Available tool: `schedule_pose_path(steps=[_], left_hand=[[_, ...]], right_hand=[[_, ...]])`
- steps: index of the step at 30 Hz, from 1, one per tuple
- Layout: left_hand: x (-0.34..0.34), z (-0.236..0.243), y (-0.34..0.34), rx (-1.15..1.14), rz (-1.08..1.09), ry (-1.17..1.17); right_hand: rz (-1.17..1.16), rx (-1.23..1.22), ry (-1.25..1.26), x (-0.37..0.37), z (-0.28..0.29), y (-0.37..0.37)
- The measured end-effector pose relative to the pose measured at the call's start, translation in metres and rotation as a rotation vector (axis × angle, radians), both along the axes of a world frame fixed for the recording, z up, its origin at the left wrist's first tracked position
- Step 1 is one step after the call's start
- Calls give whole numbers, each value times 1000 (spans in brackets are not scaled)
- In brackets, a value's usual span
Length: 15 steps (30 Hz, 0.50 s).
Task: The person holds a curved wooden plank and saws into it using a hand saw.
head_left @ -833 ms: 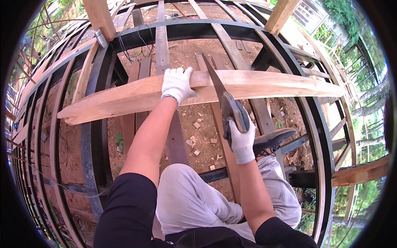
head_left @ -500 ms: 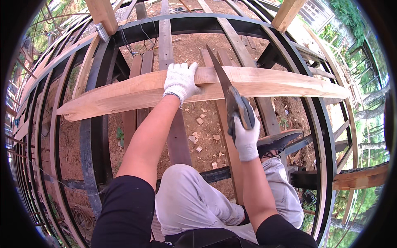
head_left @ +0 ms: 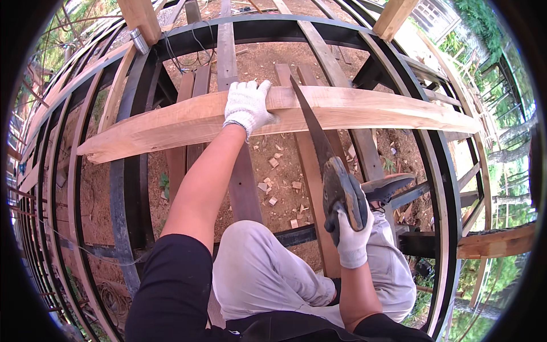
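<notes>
My left hand (head_left: 248, 105), in a white knit glove, grips the top of a pale timber beam (head_left: 387, 114) that lies crosswise over the frame, a little left of the saw. My right hand (head_left: 353, 239), also gloved, is closed on the handle of a hand saw (head_left: 314, 132), low and right of centre. The saw's long dark blade lies across the beam, its tip at the beam's far edge. My knees in pale trousers are below, with a dark shoe (head_left: 387, 185) on the right.
Black steel joists (head_left: 447, 188) and wooden planks (head_left: 245, 188) form an open frame over dirt ground (head_left: 262, 159) strewn with wood offcuts. Two wooden posts (head_left: 392, 20) rise at the far side; a silver cylinder (head_left: 139, 41) and cables are beside the left one. Greenery lies beyond.
My right hand and the saw have moved down toward me and slightly right, drawing the blade back across the beam. My left hand still grips the beam.
</notes>
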State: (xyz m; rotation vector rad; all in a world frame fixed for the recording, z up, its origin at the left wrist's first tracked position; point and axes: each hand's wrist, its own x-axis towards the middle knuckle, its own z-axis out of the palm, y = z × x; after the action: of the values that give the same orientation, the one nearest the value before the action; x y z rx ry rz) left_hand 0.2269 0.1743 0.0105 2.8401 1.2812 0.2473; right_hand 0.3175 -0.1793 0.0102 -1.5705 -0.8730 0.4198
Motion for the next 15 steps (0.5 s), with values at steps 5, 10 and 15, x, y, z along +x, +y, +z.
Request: schedule_pose_path(steps=[5,10,15], left_hand=[[-1,-6,3,39,-23,-37],[9,0,-3,14,-29,-18],[10,-7,1,21,-4,-16]], right_hand=[[-31,-23,15,23,-20,73],[15,-70,179,59,11,189],[-60,-66,-8,50,-17,133]])
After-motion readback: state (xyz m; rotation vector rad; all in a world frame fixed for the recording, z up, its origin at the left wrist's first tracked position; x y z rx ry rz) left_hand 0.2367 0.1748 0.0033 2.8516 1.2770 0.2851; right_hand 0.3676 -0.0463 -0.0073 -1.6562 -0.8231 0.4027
